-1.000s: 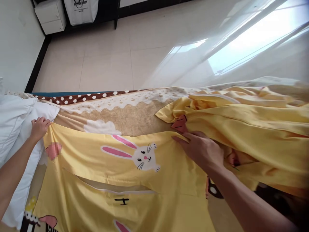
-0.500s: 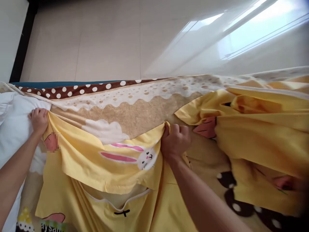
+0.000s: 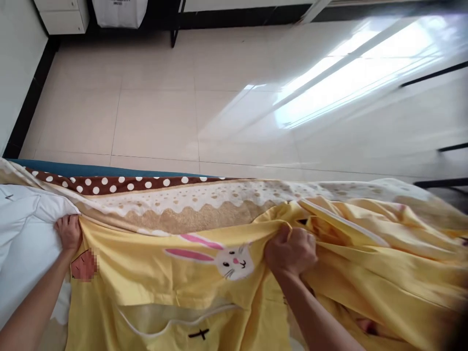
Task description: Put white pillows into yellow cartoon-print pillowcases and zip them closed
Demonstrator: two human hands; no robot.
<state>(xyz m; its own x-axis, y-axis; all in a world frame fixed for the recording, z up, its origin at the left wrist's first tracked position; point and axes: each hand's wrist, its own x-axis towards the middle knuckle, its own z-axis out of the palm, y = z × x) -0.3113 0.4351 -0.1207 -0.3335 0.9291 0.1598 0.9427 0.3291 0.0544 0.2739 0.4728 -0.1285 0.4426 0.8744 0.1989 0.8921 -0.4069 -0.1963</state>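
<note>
A yellow pillowcase (image 3: 146, 273) printed with a white rabbit lies spread over the bed, its upper edge stretched between my hands. My left hand (image 3: 69, 233) grips the upper left corner, beside the white pillow (image 3: 27, 243). At the upper right corner, my right hand (image 3: 292, 248) is closed around the fabric. Below the rabbit, a white-trimmed opening sags apart, with a small black mark under it. More yellow cloth (image 3: 369, 273) lies bunched to the right of my right hand, its far right end blurred.
Under everything is a tan and white patterned blanket (image 3: 204, 214) with a brown polka-dot border (image 3: 120, 184) at the bed edge. Beyond it are a glossy tiled floor (image 3: 157, 122), a white cabinet (image 3: 62, 17), a white bag (image 3: 120, 12) and dark metal legs (image 3: 174, 36).
My view has tilted up, showing more floor. The pillowcase's upper edge is pulled straighter and tauter, my right hand having moved right, closer to the bunched yellow cloth.
</note>
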